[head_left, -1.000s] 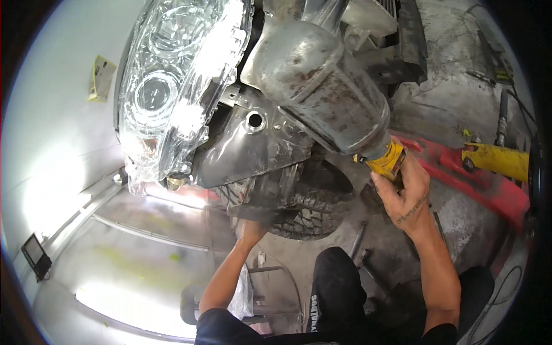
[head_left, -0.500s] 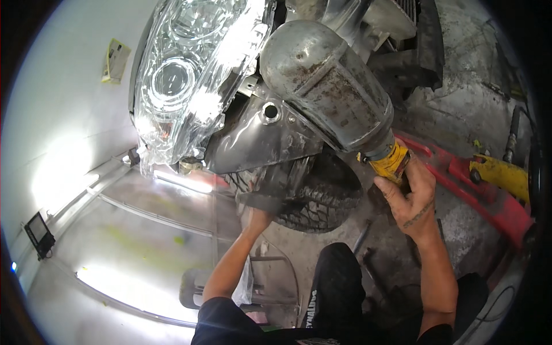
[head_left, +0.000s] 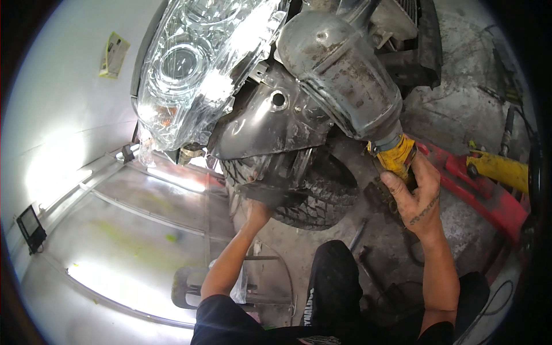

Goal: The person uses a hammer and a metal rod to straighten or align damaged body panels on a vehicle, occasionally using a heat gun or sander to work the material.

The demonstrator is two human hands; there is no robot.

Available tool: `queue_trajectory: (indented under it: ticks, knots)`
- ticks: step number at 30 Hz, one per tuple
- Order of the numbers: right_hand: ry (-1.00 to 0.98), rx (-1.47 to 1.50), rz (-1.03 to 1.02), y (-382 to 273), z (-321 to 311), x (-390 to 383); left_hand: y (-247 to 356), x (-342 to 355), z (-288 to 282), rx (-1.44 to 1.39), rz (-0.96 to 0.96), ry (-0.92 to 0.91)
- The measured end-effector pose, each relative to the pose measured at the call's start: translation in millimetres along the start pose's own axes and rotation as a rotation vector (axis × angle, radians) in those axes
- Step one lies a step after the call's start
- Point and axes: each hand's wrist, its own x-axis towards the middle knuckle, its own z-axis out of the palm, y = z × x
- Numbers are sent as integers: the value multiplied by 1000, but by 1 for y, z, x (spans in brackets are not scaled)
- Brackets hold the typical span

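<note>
My right hand (head_left: 418, 198) is wrapped round the yellow handle of a caged work lamp (head_left: 339, 75). The lamp's worn grey metal back faces up, its rounded end pointing away from me, over the front corner of a vehicle. My left hand (head_left: 261, 214) reaches up to a dark panel edge (head_left: 270, 196) beside the tyre (head_left: 325, 201); its fingers are hidden behind that edge. Above the tyre is a dented dark metal panel (head_left: 267, 129) with a round hole. Left of it sits a headlight (head_left: 184, 63) covered in clear plastic film.
A red metal beam (head_left: 471, 190) with a yellow bar (head_left: 500, 169) lies at the right. Several tools and a hose rest on the floor near my knee (head_left: 336, 276). A small floodlight (head_left: 30, 229) and bright tube lights (head_left: 178, 180) are at the left by a pale wall.
The headlight and dented panel sit slightly higher and further right in view. The lamp has shifted a little right with my right hand. My left hand stays by the panel edge.
</note>
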Motion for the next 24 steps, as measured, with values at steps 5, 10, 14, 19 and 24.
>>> queue_trajectory:
  ticks: [5, 10, 14, 19, 24]
  knots:
    - [-39, -91, 44, 0, -9, -5, 3, 5, 4, -11, -17, 21]
    - [-36, -84, 20, -1, -3, -9, -7, -5, 7, 18, 1, 47]
    - [7, -113, -69, -5, -1, -8, -9, -7, 14, 24, -5, 85]
    - [86, -71, -69, -8, 5, -6, -8, -7, 15, 20, -18, 88]
    - [65, -99, -17, -14, 5, -8, -20, -11, 18, 85, -47, 22]
